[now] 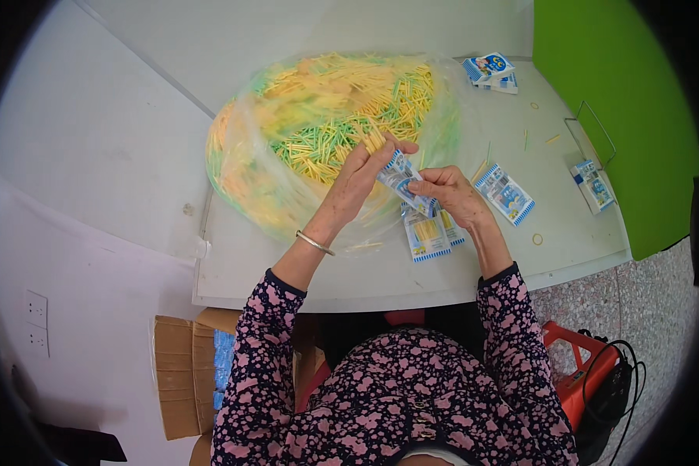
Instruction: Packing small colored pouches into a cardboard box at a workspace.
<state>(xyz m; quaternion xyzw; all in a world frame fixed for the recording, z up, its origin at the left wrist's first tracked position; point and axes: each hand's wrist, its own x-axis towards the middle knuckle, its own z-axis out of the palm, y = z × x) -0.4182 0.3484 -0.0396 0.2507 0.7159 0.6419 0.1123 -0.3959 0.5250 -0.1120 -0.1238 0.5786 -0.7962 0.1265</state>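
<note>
Above the near side of the bag, my left hand (357, 177) is closed around a small bunch of yellow sticks (373, 141), its fingers at the upper end of a blue-and-white packet (400, 175). The packet's lower part is pinched between the thumb and fingers of my right hand (457, 196). Whether any sticks are inside that packet is hidden. Behind my hands lies a large clear plastic bag (245, 144) heaped with thin yellow and green sticks (318, 147). Under and beside my right hand rest packets with sticks showing through a window (427, 239) and another blue-and-white packet (506, 194).
Further packets (491, 68) lie at the back right. A banded stack of packets (592, 186) sits near a wire stand (598, 132) by the green panel (637, 155). Rubber bands (537, 239) and stray sticks dot the table (248, 279). Below stand a cardboard box (177, 380) and a red stool (586, 380).
</note>
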